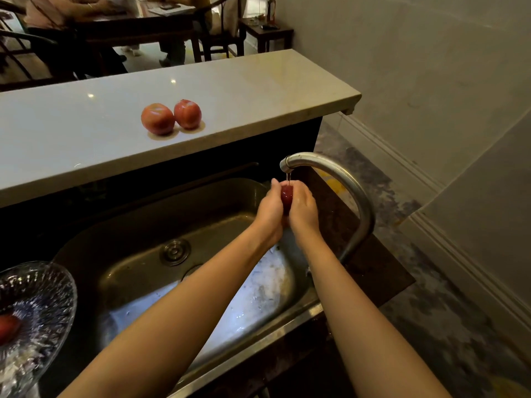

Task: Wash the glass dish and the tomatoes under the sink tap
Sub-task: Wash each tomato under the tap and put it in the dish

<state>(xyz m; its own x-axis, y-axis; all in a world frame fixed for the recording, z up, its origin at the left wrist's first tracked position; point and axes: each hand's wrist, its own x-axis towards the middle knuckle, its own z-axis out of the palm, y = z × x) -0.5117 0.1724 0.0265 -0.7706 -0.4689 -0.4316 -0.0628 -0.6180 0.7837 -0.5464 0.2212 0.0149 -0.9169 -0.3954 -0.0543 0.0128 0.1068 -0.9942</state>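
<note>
A red tomato (286, 196) sits between my two hands under the tap spout (287, 163), where a thin stream of water falls on it. My left hand (270, 209) cups its left side and my right hand (304, 208) cups its right side. Two more tomatoes (157, 119) (188, 114) rest side by side on the pale raised counter (258, 90). At the lower left stands the ribbed glass dish (43, 300), wet, with another tomato (8, 328) lying in it at the frame's edge.
The steel sink (138, 225) lies below my arms, with its drain (174, 251) at the middle. The curved tap neck (359, 202) rises at the sink's right. Beyond the counter are a dark table, chairs and seated people. The floor lies to the right.
</note>
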